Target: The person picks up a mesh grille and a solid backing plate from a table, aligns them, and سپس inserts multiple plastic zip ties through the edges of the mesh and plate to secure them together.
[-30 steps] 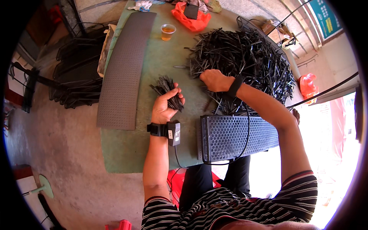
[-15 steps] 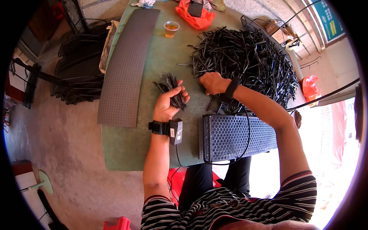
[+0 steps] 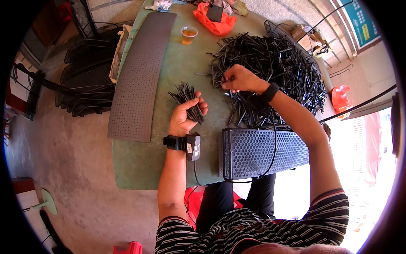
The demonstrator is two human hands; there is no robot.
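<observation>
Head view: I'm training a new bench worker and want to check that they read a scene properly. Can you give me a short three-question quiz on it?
1. True or false: the left hand holds a bundle of black sticks.
2. Where is the right hand? A) on the perforated tray B) at the near edge of the big stick pile C) around the cup
3. Fill in: the cup of amber liquid stands on the green ____, beside the long perforated sheet.

Key: 1 true. 2 B: it pinches sticks at the big stick pile, away from the perforated tray. 3 table.
</observation>
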